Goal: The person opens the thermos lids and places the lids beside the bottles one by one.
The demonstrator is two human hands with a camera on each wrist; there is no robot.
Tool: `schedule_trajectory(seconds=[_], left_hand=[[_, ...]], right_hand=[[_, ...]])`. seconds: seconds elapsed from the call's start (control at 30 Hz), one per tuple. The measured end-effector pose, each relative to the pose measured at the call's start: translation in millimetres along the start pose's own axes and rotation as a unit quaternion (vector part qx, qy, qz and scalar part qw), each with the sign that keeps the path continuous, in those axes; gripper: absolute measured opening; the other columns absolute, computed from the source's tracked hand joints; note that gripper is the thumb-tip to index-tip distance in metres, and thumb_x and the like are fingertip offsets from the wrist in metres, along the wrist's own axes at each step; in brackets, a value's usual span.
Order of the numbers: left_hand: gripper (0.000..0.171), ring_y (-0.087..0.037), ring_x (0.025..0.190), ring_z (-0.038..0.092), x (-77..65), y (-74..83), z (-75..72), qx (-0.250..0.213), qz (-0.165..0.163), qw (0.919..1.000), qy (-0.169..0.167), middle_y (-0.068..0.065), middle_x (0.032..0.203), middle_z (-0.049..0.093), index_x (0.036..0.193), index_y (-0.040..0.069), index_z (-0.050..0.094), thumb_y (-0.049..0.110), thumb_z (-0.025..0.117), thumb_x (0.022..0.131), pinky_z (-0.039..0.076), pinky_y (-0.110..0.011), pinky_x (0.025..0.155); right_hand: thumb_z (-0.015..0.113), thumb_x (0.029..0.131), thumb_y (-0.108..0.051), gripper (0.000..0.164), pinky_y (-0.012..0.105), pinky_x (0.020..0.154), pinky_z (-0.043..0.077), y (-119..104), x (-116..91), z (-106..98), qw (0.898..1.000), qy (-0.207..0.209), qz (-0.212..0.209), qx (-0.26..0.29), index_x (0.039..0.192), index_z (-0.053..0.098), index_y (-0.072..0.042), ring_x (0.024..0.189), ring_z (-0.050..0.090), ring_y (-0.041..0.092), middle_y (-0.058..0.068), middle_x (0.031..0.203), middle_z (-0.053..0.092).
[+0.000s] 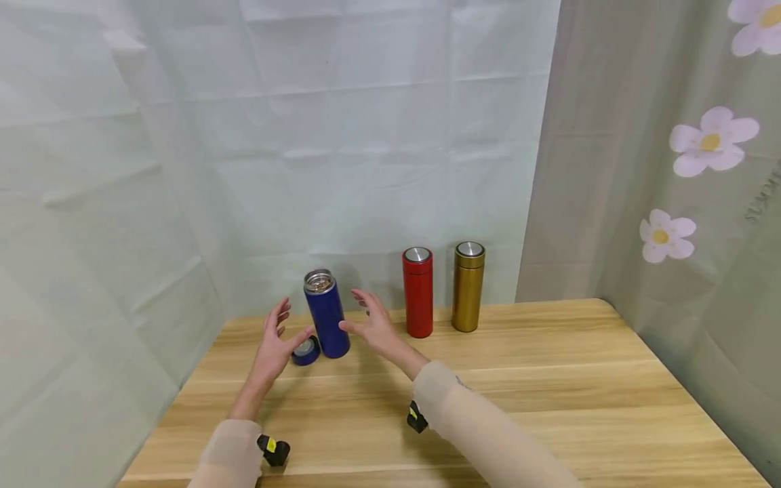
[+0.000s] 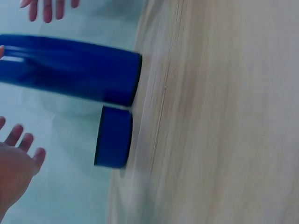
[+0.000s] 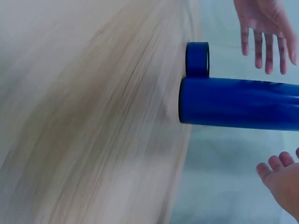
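Note:
An uncapped blue thermos bottle (image 1: 327, 318) stands upright on the table, its steel mouth showing. Beside its base, on the left, lies its blue lid (image 1: 306, 352); the wrist views show lid and bottle side by side. My left hand (image 1: 274, 349) is held to the left of the bottle with fingers spread, its thumb above the lid. On the other side is my right hand (image 1: 379, 331), fingers apart, the thumb overlapping the bottle's edge in the head view. In the right wrist view a gap shows between the right hand (image 3: 282, 184) and the bottle (image 3: 238, 103).
A red thermos bottle (image 1: 418, 295) and a gold one (image 1: 468, 288), both capped, stand to the right near the back edge of the wooden table (image 1: 549, 393). Behind hangs a pale cloth (image 1: 378, 135); a flowered curtain (image 1: 702, 285) is at the right.

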State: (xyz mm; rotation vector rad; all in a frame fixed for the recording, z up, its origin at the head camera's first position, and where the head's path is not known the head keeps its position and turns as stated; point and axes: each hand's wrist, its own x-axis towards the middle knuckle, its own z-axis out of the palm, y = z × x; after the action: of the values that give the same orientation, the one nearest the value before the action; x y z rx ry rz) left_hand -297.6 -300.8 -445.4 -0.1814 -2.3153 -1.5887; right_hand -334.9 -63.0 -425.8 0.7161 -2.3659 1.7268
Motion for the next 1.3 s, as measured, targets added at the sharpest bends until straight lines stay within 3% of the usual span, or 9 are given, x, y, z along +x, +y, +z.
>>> schedule_trajectory(seconds=[0.17, 0.33, 0.43, 0.53, 0.77, 0.93, 1.0, 1.17, 1.3], left_hand=[[0.082, -0.031, 0.145, 0.032, -3.6, 10.6, 10.5, -0.014, 0.041, 0.9960, 0.079, -0.018, 0.156, 0.036, 0.162, 0.008, 0.030, 0.012, 0.077, 0.094, 0.023, -0.052, 0.121], [0.070, -0.025, 0.138, 0.039, -6.0, 20.9, 20.1, -0.002, 0.114, 0.9809, 0.158, -0.014, 0.147, 0.045, 0.153, 0.007, 0.045, 0.008, 0.079, 0.092, 0.027, -0.041, 0.115], [0.064, -0.027, 0.133, 0.043, -9.0, 28.8, 25.8, 0.021, 0.165, 0.9684, 0.186, -0.016, 0.142, 0.049, 0.146, 0.004, 0.053, 0.005, 0.081, 0.089, 0.028, -0.034, 0.111], [0.058, -0.030, 0.130, 0.045, -10.7, 39.7, 32.0, 0.032, 0.196, 0.9610, 0.193, -0.018, 0.140, 0.050, 0.142, 0.003, 0.058, 0.005, 0.081, 0.089, 0.029, -0.033, 0.109], [0.054, -0.031, 0.136, 0.044, -15.3, 72.9, 50.2, 0.002, 0.178, 0.9701, 0.165, -0.019, 0.143, 0.051, 0.141, 0.003, 0.059, 0.004, 0.079, 0.091, 0.027, -0.052, 0.113], [0.050, -0.040, 0.132, 0.044, -26.5, 109.1, 63.3, -0.011, 0.169, 0.9767, 0.133, -0.027, 0.139, 0.051, 0.138, -0.004, 0.058, -0.003, 0.075, 0.091, 0.030, -0.062, 0.111], [0.049, -0.037, 0.133, 0.045, -26.0, 111.8, 68.0, -0.010, 0.179, 0.9780, 0.107, -0.023, 0.140, 0.051, 0.138, 0.001, 0.059, 0.001, 0.075, 0.092, 0.033, -0.064, 0.109], [0.049, -0.027, 0.138, 0.045, -16.4, 94.7, 82.8, -0.001, 0.202, 0.9788, 0.033, -0.011, 0.144, 0.052, 0.141, 0.014, 0.060, 0.013, 0.077, 0.095, 0.034, -0.057, 0.114], [0.050, -0.034, 0.135, 0.048, -14.1, 95.0, 95.1, -0.002, 0.206, 0.9785, -0.011, -0.012, 0.141, 0.054, 0.140, 0.009, 0.060, 0.011, 0.078, 0.094, 0.034, -0.050, 0.115]], right_hand=[[0.082, 0.092, -0.014, 0.069, 0.052, 0.114, 0.042, -2.5, -10.2, -19.7, 0.999, -0.006, -0.039, 0.016, 0.152, 0.049, -0.006, 0.138, 0.049, 0.034, 0.017, 0.151, 0.050], [0.082, 0.091, -0.015, 0.067, 0.051, 0.113, 0.044, -6.0, -22.6, -39.7, 0.998, 0.012, -0.068, 0.012, 0.150, 0.052, -0.008, 0.137, 0.051, 0.032, 0.013, 0.149, 0.053], [0.083, 0.091, -0.017, 0.067, 0.048, 0.113, 0.045, -7.2, -30.6, -50.6, 0.997, 0.019, -0.077, 0.006, 0.150, 0.052, -0.010, 0.137, 0.052, 0.029, 0.010, 0.148, 0.054], [0.083, 0.091, -0.018, 0.068, 0.049, 0.114, 0.044, -8.9, -37.1, -61.0, 0.996, 0.021, -0.081, 0.011, 0.150, 0.052, -0.011, 0.137, 0.051, 0.027, 0.007, 0.147, 0.054], [0.081, 0.092, -0.014, 0.065, 0.056, 0.115, 0.041, -11.7, -44.0, -82.8, 0.992, 0.029, -0.120, 0.014, 0.149, 0.051, -0.007, 0.136, 0.050, 0.036, 0.013, 0.146, 0.052], [0.082, 0.091, -0.011, 0.067, 0.058, 0.116, 0.039, -12.7, -50.1, -99.2, 0.992, 0.035, -0.119, 0.009, 0.150, 0.050, -0.005, 0.137, 0.049, 0.038, 0.016, 0.148, 0.051], [0.082, 0.090, -0.011, 0.067, 0.058, 0.116, 0.039, -13.1, -53.1, -106.6, 0.992, 0.042, -0.116, -0.006, 0.149, 0.050, -0.003, 0.136, 0.049, 0.038, 0.016, 0.148, 0.051], [0.083, 0.091, -0.015, 0.067, 0.058, 0.115, 0.039, -12.0, -62.0, -125.5, 0.992, 0.058, -0.109, -0.038, 0.149, 0.051, -0.003, 0.136, 0.049, 0.034, 0.015, 0.148, 0.053], [0.082, 0.091, -0.017, 0.068, 0.057, 0.116, 0.038, -10.9, -67.7, -138.4, 0.993, 0.063, -0.091, -0.043, 0.150, 0.051, -0.007, 0.138, 0.048, 0.033, 0.012, 0.149, 0.051]])
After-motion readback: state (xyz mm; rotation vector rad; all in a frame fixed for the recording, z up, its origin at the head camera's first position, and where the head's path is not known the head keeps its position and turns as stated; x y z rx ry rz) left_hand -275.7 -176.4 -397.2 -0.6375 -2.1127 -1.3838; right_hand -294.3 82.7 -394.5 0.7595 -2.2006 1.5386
